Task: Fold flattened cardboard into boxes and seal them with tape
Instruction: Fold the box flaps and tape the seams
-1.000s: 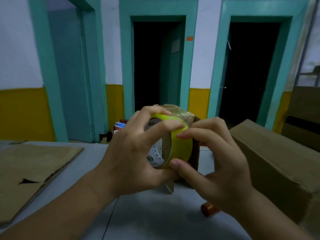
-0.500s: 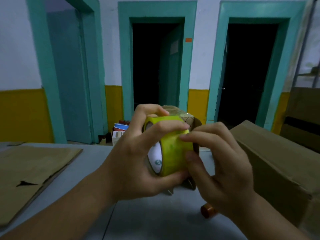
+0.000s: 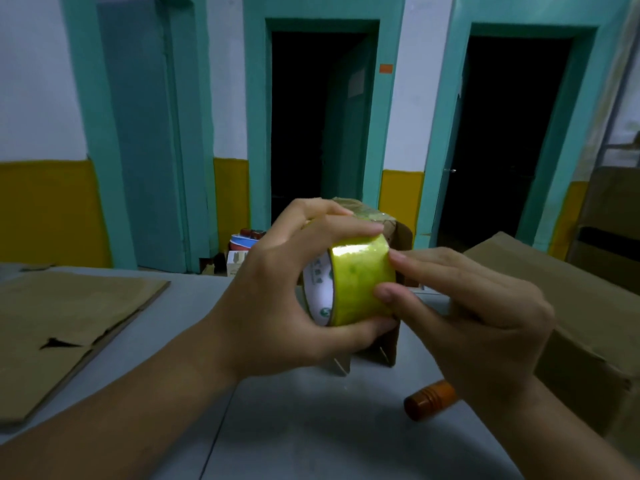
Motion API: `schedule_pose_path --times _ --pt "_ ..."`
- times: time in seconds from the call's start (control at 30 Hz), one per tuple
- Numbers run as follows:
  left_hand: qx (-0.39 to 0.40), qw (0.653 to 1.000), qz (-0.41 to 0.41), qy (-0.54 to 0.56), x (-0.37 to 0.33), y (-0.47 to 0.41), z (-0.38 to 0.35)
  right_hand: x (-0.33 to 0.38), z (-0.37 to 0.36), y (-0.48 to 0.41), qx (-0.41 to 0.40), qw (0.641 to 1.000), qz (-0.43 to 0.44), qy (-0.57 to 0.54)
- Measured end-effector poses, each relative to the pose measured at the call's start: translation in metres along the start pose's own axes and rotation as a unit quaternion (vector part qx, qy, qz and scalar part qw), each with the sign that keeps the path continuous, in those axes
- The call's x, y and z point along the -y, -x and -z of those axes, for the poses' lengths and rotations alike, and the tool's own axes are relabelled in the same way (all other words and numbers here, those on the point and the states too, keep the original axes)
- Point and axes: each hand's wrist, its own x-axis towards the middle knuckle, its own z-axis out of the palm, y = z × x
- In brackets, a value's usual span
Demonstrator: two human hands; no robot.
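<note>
Head view: yellow tape roll [image 3: 360,282] is held up above the grey table [image 3: 294,427], centre frame, in front of a small taped box [image 3: 377,220] that is mostly hidden by the hands. Roll is gripped by the left hand [image 3: 277,299]: fingers curled over the top, thumb tucked under, white core facing left. Right hand [image 3: 478,313] is curled too, with thumb tip and index tip pressed on the roll's outer band at its right side. Loose tape end can't be made out. Flat cardboard [image 3: 69,323] is laid on the table at far left, well apart from the hands. 1 larger closed carton [image 3: 571,306] is seen at right, near the right hand. An orange-brown cylinder [image 3: 431,403] is lying on the table below the right hand, partly hidden by it. 2 dark doorways [image 3: 318,116] are seen behind.
</note>
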Motion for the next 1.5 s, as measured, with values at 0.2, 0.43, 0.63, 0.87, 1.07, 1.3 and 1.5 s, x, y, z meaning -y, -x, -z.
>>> schedule_pose_path --times 0.2,0.43,0.63,0.87,1.07,1.3,1.5 --pt "-0.019 1.000 0.004 -0.021 0.000 0.000 0.000 0.006 -0.009 0.002 -0.014 0.991 -0.119 -0.064" --pt "-0.029 0.986 -0.055 -0.155 -0.005 0.001 -0.008 0.029 -0.025 -0.005 0.046 0.894 -0.330 -0.301" --pt "-0.001 0.992 -0.082 -0.097 0.000 0.001 -0.010 0.035 -0.022 -0.008 0.092 0.884 -0.324 -0.325" --pt "0.032 0.997 -0.064 -0.031 0.007 0.000 -0.009 0.020 -0.014 -0.008 0.185 0.828 -0.348 -0.400" --pt "0.063 0.998 -0.030 -0.004 0.012 0.003 -0.008 0.014 -0.012 -0.007 0.222 0.775 -0.383 -0.451" --pt "0.058 0.998 -0.019 0.014 0.012 0.004 -0.009 0.010 -0.012 -0.008 0.201 0.689 -0.454 -0.528" --pt "0.060 0.998 -0.022 0.006 0.011 0.003 -0.007 0.007 -0.014 -0.006 0.175 0.689 -0.481 -0.513"
